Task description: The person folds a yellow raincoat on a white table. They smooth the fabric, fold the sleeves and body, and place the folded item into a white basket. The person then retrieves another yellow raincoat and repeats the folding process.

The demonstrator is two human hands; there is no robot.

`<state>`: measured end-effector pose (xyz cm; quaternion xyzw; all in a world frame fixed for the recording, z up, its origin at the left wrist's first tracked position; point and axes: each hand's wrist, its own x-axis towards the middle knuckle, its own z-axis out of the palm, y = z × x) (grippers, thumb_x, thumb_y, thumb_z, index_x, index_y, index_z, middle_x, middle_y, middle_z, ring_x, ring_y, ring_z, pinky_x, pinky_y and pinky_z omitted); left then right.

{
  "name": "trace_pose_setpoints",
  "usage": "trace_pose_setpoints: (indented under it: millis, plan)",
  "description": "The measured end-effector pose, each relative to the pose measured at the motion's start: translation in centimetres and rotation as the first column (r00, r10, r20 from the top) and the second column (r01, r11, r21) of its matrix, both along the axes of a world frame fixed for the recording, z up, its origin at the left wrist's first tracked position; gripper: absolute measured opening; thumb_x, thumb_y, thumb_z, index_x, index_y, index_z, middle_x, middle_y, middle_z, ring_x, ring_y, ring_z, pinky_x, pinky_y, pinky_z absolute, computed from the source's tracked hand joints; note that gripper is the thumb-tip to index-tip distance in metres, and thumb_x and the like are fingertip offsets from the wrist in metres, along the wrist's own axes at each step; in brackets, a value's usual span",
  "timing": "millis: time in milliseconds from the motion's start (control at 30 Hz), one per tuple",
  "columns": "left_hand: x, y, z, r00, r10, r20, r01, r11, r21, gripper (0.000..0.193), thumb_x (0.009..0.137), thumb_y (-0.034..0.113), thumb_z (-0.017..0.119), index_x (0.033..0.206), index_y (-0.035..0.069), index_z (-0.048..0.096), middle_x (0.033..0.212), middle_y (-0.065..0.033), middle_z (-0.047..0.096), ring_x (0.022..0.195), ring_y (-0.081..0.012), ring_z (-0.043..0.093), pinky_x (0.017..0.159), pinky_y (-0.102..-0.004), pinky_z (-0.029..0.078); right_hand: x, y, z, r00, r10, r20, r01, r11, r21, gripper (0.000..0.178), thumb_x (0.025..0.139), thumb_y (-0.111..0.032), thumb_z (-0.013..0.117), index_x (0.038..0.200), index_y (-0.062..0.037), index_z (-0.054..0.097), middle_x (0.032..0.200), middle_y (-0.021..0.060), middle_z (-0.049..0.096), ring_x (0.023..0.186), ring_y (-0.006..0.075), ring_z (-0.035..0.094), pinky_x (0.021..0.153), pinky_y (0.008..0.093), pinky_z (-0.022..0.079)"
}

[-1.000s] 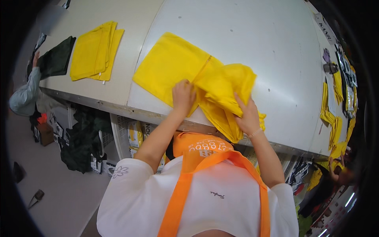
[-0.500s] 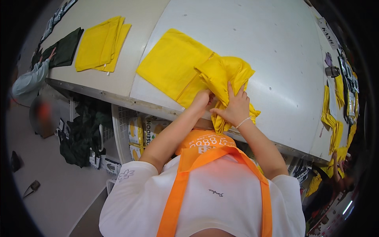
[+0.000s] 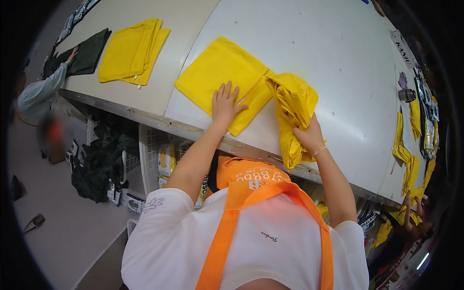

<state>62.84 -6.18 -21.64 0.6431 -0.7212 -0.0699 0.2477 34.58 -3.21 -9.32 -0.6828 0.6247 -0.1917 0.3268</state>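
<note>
While your left hand (image 3: 224, 105) is resting palm-down with its fingers spread on the flat yellow panel (image 3: 217, 67), your right hand (image 3: 310, 137) is gripping the gathered yellow bundle (image 3: 292, 96) at its right side; the thumb is showing on the cloth, but the other fingers are hiding behind it. The panel is lying on the pale table (image 3: 357, 121) in front of you, and the bundle is sitting just to its right, its lower end reaching the near edge (image 3: 193, 129). Whether the two are forming one piece, you cannot tell from here.

By its fine creases, the fabric is looking thin, light and soft, probably a little slippery and hardly fragile. You are likely dealing with cloth that slumps when pinched at one point, so a broad hold across the bundle and a flat palm by the striped seam (image 3: 253, 88) are seeming best.

To the far left, a yellow stack (image 3: 125, 50) is lying well apart, and beyond it a co-worker's hand (image 3: 73, 54) is resting on dark green cloth (image 3: 89, 55). On the far right, a dark cup (image 3: 407, 95) is standing near more yellow pieces (image 3: 410, 159). Nothing is blocking your hands, though your orange apron (image 3: 251, 171) is sitting close below the bundle and could be catching loose folds.
</note>
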Motion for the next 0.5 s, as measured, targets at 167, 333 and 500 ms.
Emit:
trace_pose_setpoints:
  millis: [167,333,500]
  plan:
    - [0.1,-0.5,-0.7,1.000,0.003,-0.024,-0.004,0.998,-0.062,0.035,0.082,0.034,0.062,0.113,0.018,0.063,0.136,-0.0098,0.044,0.126,-0.0305,0.037,0.103,-0.0481,0.025,-0.3,1.3,1.2,0.981,-0.041,0.190,0.021,0.994,0.108,0.061,0.066,-0.010,0.064,0.125,-0.0066,0.050,0.129,0.0182,0.043,0.117,0.0355,0.046,0.099,0.0366,0.037]
    - [0.8,-2.1,0.6,0.953,0.019,-0.302,-0.041,0.997,-0.067,0.023,0.082,0.027,0.062,0.096,0.010,0.069,0.116,-0.0096,0.060,0.109,-0.0278,0.051,0.093,-0.0421,0.036,0.4,2.2,2.6,0.942,0.332,-0.036,-0.334,0.938,-0.091,0.066,0.064,-0.016,0.067,0.128,-0.0146,0.050,0.129,0.0241,0.042,0.113,0.0383,0.047,0.097,0.0391,0.039]
    - [1.6,-2.8,5.7,0.822,-0.115,-0.558,0.174,0.983,0.053,0.021,0.084,0.021,0.058,0.093,0.005,0.069,0.103,-0.0104,0.066,0.098,-0.0279,0.056,0.085,-0.0345,0.043,3.9,2.0,3.9,0.712,0.672,-0.203,-0.679,0.733,0.042,0.070,0.063,-0.028,0.070,0.130,-0.0214,0.049,0.126,0.0302,0.041,0.098,0.0391,0.052,0.090,0.0417,0.043]
